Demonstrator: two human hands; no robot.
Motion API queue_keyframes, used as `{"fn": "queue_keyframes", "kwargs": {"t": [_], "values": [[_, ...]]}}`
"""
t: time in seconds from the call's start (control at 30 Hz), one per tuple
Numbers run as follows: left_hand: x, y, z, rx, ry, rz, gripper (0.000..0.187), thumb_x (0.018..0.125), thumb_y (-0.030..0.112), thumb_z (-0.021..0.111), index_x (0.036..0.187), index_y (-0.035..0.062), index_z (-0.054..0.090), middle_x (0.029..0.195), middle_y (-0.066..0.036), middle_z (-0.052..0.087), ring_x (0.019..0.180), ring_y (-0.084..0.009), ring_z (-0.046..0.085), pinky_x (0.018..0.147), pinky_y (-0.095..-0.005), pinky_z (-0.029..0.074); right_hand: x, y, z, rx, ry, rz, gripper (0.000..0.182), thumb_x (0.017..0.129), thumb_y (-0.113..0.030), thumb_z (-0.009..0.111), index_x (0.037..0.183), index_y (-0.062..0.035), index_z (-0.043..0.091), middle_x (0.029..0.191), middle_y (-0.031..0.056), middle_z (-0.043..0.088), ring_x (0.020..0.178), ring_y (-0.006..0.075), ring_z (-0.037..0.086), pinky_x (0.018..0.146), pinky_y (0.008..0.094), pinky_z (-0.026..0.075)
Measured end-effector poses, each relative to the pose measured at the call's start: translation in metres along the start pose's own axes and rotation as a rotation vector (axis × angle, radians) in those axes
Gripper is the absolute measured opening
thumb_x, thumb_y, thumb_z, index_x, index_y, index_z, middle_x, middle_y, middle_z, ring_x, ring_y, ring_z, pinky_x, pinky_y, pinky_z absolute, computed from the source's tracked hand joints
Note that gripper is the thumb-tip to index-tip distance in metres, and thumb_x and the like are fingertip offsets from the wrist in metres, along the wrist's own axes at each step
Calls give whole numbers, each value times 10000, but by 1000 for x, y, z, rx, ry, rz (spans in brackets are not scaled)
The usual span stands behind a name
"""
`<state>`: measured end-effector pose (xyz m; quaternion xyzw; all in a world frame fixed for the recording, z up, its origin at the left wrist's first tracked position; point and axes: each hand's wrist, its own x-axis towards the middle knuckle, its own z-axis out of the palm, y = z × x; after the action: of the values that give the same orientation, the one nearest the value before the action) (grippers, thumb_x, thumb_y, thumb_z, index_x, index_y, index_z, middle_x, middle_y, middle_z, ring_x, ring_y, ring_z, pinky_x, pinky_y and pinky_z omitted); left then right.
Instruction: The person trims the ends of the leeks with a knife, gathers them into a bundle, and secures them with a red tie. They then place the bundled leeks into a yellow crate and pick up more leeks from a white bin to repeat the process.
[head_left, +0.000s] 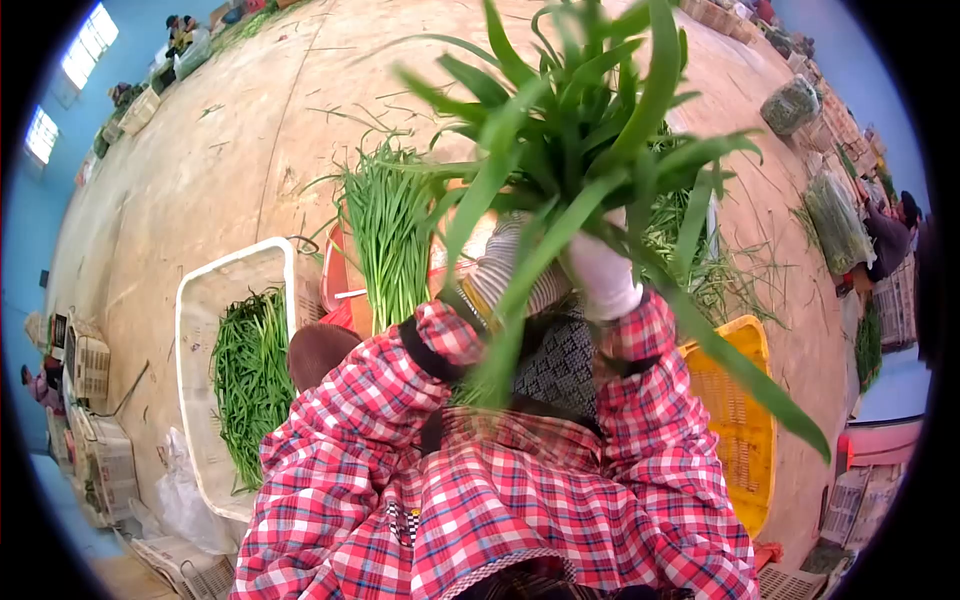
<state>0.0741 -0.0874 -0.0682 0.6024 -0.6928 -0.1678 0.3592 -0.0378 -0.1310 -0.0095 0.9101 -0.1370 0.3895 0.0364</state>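
Note:
A bunch of green chives [570, 130] is held up in front of me, its long flat leaves fanning out and drooping towards the camera. My right hand [603, 275], in a pale glove, is closed round the lower part of the bunch. Beside it is my left hand [515, 268], in a grey striped glove with a yellowish cuff, also closed at the bunch; leaves cover part of its fingers. Just left of my hands, a sheaf of cut chives [385, 230] lies over a red container [335, 268].
A white crate [188, 330] with more chives [250, 375] stands at my left. On my right is a yellow crate [735, 430]. Loose chives [735, 275] litter the concrete floor [220, 180]. Filled bags [840, 215], stacked crates and a person [888, 235] are along the right wall.

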Motion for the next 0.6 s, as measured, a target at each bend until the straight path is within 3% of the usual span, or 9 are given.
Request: {"fn": "queue_keyframes", "kwargs": {"t": [0.03, 0.1, 0.13, 0.27, 0.37, 0.4, 0.53, 0.57, 0.6], "values": [[2, -15, 13, -191, 191, 159, 275, 879, 183, 492, 1087, 3, 508, 1042, -87, 571, 910, -248, 551, 827, -331, 474, 0, 9, 18, -299, -47, 71, 289, 735, -155, 703, 995, -54, 629, 846, 73, 650, 817, 191, 603, 713, 285, 497], [-3, 53, -53, -566, 54, -123, 668, 693, 149, 739, 1227, -34, 383, 1154, -147, 511, 1088, -213, 487, 926, -325, 416, 26, 16, 14, 581, -35, 516, 277, 726, -158, 712, 974, -59, 637, 811, 57, 649, 789, 196, 605, 702, 290, 494], [0, 52, -59, -501, 49, -162, 688, 668, 146, 740, 1237, -12, 387, 1134, -156, 531, 1058, -228, 514, 904, -330, 431, 28, 32, 29, 412, 259, 262, 286, 717, -173, 737, 949, -37, 640, 832, 54, 669, 739, 178, 624, 672, 274, 495], [11, 49, -74, -750, 116, -155, 755, 638, 100, 765, 1272, -19, 374, 1162, -131, 538, 1057, -212, 520, 894, -321, 437, 37, 41, -13, 883, 87, 455, 343, 790, -274, 678, 1063, -76, 618, 957, 41, 669, 811, 174, 637, 708, 274, 505], [15, 35, -68, -870, -81, -297, 598, 646, 65, 769, 1179, -10, 509, 1127, -86, 575, 1048, -178, 520, 891, -321, 438, 28, 65, 25, 368, -234, 197, 443, 805, -253, 660, 1177, -43, 542, 1027, 95, 644, 890, 170, 619, 741, 277, 493], [11, 29, -66, -773, -2, -201, 609, 644, 69, 766, 1189, -5, 505, 1128, -85, 574, 1045, -179, 521, 890, -325, 439, 41, 45, 10, 423, -155, 559, 432, 832, -183, 620, 1229, -62, 500, 1061, 124, 622, 929, 199, 598, 790, 285, 486], [3, 18, -66, -752, 53, -22, 777, 616, 57, 778, 1299, 36, 409, 1249, -90, 482, 1152, -203, 443, 952, -331, 391, 34, 36, -30, 1509, -109, 682, 402, 821, -63, 638, 1198, 12, 520, 1110, 100, 598, 1054, 202, 549, 811, 303, 483], [4, 29, -70, -995, 38, -30, 883, 579, 58, 807, 1340, 53, 360, 1309, -92, 423, 1205, -212, 394, 983, -341, 363, 43, 45, -19, 874, -486, 1006, 417, 807, -42, 643, 1201, 13, 518, 1105, 87, 597, 1024, 180, 563, 796, 285, 485], [-4, 60, -98, -1060, -120, -433, 1041, 574, 52, 806, 1420, 73, 200, 1356, -85, 366, 1227, -215, 372, 981, -343, 366, 34, 47, -10, 821, -285, 811, 393, 808, -49, 641, 1182, 14, 537, 1097, 82, 601, 964, 164, 580, 770, 272, 487]]}}
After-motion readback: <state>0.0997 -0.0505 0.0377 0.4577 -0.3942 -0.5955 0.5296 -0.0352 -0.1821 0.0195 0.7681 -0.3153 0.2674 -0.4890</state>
